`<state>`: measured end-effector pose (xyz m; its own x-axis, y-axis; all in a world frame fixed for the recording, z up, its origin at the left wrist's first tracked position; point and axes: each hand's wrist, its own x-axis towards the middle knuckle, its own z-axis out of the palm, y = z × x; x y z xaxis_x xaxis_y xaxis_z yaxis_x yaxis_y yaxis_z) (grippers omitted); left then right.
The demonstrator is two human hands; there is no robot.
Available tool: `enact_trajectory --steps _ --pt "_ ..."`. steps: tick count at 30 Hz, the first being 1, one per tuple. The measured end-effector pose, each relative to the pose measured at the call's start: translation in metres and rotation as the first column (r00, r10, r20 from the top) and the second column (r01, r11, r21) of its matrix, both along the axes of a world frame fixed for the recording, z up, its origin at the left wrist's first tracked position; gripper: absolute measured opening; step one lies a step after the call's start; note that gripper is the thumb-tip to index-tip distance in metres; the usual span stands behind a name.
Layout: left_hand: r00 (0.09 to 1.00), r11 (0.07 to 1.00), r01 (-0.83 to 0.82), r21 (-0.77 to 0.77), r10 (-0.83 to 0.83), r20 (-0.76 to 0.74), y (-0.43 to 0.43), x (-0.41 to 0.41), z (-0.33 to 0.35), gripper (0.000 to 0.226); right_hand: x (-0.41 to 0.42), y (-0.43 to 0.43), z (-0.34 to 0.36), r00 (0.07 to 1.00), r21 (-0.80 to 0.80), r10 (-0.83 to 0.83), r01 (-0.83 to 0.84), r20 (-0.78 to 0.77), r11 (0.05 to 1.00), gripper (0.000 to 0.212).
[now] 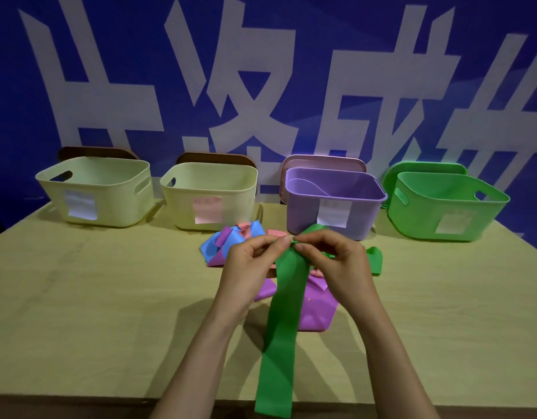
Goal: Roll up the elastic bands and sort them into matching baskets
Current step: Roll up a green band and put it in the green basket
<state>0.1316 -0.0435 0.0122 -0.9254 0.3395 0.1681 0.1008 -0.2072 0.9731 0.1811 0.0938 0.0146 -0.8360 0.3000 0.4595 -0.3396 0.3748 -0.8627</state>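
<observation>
A long green elastic band (pixel 283 322) hangs from both my hands down over the table's front edge. My left hand (pixel 252 264) and my right hand (pixel 333 261) pinch its top end together above the table's middle. Under and behind them lies a loose pile of bands: blue (pixel 211 244), purple (pixel 314 313) and pink (pixel 276 233). A second bit of green band (pixel 376 261) shows to the right of my right hand. Along the back stand a green basket (pixel 442 204), a purple basket (pixel 333 201) and two cream baskets (pixel 95 192) (pixel 209 195).
The wooden table (pixel 95 297) carries everything. Each basket has a paper label on its front. Lids lean behind the baskets against a blue wall with large white characters. The table's front edge runs near the bottom of the view.
</observation>
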Motion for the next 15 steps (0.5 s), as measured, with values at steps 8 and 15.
enact_trajectory --steps 8,15 --pt "0.998 0.999 0.022 -0.031 -0.024 -0.051 -0.0003 0.0041 0.0004 0.013 0.0065 0.0033 -0.0001 0.978 -0.176 0.127 -0.098 0.163 0.979 0.023" --pt "0.989 0.995 0.044 -0.093 -0.056 -0.137 -0.002 0.0023 0.0022 0.02 0.0086 0.0105 0.0014 0.988 -0.09 0.076 -0.064 0.137 0.994 0.007"
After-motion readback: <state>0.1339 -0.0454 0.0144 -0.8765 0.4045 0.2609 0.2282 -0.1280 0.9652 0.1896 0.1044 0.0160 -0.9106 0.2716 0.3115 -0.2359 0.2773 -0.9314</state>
